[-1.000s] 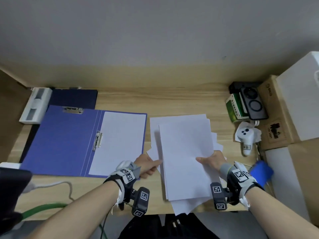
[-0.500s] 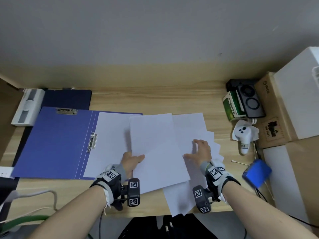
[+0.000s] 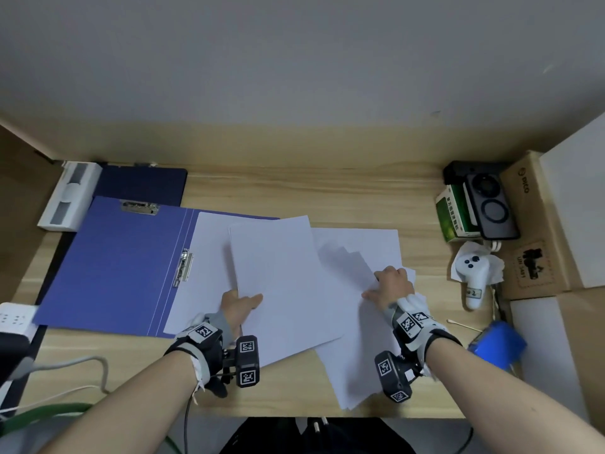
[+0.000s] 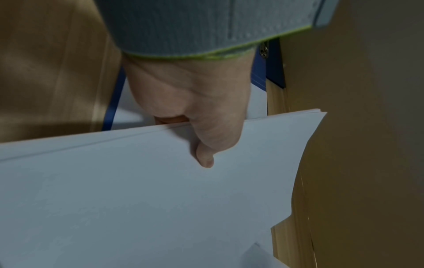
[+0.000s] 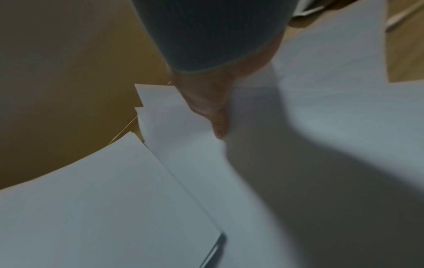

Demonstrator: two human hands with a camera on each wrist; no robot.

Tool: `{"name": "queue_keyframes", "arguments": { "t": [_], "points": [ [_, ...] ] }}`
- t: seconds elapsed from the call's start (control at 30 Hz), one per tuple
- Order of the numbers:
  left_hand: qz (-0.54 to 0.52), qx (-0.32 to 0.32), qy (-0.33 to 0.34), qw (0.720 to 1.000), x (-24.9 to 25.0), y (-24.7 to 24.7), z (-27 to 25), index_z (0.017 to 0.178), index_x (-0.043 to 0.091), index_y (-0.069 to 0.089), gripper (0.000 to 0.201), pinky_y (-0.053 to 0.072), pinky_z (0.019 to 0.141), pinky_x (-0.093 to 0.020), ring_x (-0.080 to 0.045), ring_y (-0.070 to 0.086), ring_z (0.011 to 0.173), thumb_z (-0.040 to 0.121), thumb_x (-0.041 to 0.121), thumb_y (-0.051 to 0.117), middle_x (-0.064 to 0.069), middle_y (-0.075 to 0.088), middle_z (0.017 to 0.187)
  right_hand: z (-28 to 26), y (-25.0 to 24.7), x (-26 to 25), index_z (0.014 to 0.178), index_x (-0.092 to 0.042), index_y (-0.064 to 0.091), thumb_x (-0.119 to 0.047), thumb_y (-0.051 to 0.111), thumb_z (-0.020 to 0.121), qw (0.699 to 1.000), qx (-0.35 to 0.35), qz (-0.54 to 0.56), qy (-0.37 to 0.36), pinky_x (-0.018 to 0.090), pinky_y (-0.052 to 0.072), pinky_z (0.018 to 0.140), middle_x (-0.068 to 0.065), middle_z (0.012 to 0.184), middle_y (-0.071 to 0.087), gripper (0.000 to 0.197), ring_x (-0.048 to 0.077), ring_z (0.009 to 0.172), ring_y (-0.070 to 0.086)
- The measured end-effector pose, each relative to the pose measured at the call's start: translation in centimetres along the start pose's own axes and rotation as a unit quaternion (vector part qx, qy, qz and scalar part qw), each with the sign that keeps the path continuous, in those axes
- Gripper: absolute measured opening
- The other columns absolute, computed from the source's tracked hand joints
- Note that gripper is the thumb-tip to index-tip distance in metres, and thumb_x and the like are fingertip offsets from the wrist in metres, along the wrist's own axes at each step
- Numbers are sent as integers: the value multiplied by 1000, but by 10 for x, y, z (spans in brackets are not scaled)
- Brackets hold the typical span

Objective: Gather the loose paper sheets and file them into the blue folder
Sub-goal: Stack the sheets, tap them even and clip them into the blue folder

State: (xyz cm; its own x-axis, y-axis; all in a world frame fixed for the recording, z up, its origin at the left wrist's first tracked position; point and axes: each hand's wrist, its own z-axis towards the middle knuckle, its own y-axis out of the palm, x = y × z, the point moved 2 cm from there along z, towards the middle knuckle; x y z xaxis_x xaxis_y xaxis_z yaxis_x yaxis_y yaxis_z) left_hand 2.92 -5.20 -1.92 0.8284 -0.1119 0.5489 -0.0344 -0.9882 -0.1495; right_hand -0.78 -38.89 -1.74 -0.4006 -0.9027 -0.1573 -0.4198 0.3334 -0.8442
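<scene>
The blue folder (image 3: 114,263) lies open on the desk's left half, a white sheet (image 3: 204,257) on its right leaf beside the metal clip (image 3: 183,267). My left hand (image 3: 240,306) pinches a thin stack of white sheets (image 3: 284,283) at its near-left edge, thumb on top (image 4: 205,157), fingers underneath; the stack hangs partly over the folder's right leaf. My right hand (image 3: 391,286) lies flat, fingers spread, on the loose sheets (image 3: 360,250) fanned out on the desk to the right (image 5: 195,163).
A dark clipboard (image 3: 140,185) and a white box (image 3: 70,194) sit behind the folder. At the right stand cardboard boxes (image 3: 537,231), a green box (image 3: 453,214), a phone (image 3: 491,208), a white controller (image 3: 473,276) and a blue object (image 3: 497,345). Cables (image 3: 49,407) trail at the near left.
My left hand has carried the stack from the loose pile leftward over the folder. My right hand let go of it and now presses on the loose sheets.
</scene>
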Motion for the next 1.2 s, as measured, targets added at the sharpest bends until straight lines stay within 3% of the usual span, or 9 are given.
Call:
{"name": "queue_keyframes", "arguments": {
  "t": [0.13, 0.23, 0.33, 0.4, 0.47, 0.6, 0.87, 1.07, 1.2],
  "points": [
    [-10, 25, 11, 1000, 12, -5, 2, 105, 3, 58, 19, 53, 85, -42, -31, 65, 87, 88, 3, 67, -10, 66, 88, 26, -19, -5, 127, -15, 56, -30, 73, 77, 999, 23, -14, -44, 36, 45, 89, 6, 136, 43, 55, 28, 123, 40],
    [-12, 40, 7, 999, 15, -14, 6, 112, 1, 59, 28, 53, 90, -49, -36, 66, 98, 87, 7, 70, -14, 68, 96, 39, -25, -10, 132, -18, 45, -42, 83, 66, 1000, -24, -3, -8, 42, 44, 98, 8, 134, 45, 80, 30, 123, 43],
    [-17, 49, 2, 999, 18, -17, 8, 115, 0, 59, 32, 55, 84, -45, -35, 66, 95, 87, 9, 70, -15, 69, 98, 46, -27, -12, 123, -19, 53, -50, 77, 68, 994, -81, -78, 6, 38, 43, 92, 4, 125, 52, 67, 27, 124, 40],
    [-15, 51, 5, 999, 22, -15, 8, 112, -1, 59, 28, 55, 81, -42, -33, 66, 88, 88, 7, 69, -14, 68, 93, 50, -32, -16, 94, -19, 62, -43, 73, 76, 992, -84, -94, -3, 34, 42, 79, 5, 109, 53, 32, 27, 119, 43],
    [-11, 48, 13, 999, 29, -13, 6, 110, 0, 60, 23, 53, 81, -40, -30, 65, 82, 89, 5, 68, -10, 67, 87, 60, -38, -19, 72, -21, 51, -35, 72, 78, 995, -74, -60, -43, 33, 40, 74, 5, 101, 48, 26, 29, 115, 44],
    [-7, 54, 21, 998, 37, -13, 12, 111, 0, 61, 25, 54, 82, -40, -29, 66, 82, 88, 5, 68, -9, 68, 87, 89, -50, -32, 111, -14, 67, -27, 76, 75, 990, -25, -54, -130, 36, 45, 92, 5, 130, 45, 39, 27, 123, 38],
    [27, 82, 15, 996, 37, -16, 22, 111, 6, 52, 27, 50, 87, -38, -30, 60, 94, 90, 13, 68, -7, 62, 90, 112, -51, -49, 111, -19, 68, -35, 76, 70, 985, -52, -87, -136, 34, 47, 87, 4, 121, 59, 44, 26, 115, 49],
    [49, 72, 17, 996, 40, -15, 19, 114, 5, 53, 30, 51, 90, -38, -31, 61, 97, 89, 12, 68, -6, 62, 91, 73, -43, -16, 103, -20, 57, -29, 82, 67, 994, -54, 67, -65, 32, 45, 69, 1, 101, 62, 45, 23, 84, 59],
    [67, 67, 27, 995, 46, -17, 15, 114, 4, 57, 29, 52, 94, -43, -32, 64, 97, 88, 9, 68, -11, 66, 95, 45, -29, 17, 106, -19, 54, -20, 85, 59, 978, -61, 192, 47, 30, 49, 71, -1, 98, 66, 56, 21, 89, 63]
  ]
}}
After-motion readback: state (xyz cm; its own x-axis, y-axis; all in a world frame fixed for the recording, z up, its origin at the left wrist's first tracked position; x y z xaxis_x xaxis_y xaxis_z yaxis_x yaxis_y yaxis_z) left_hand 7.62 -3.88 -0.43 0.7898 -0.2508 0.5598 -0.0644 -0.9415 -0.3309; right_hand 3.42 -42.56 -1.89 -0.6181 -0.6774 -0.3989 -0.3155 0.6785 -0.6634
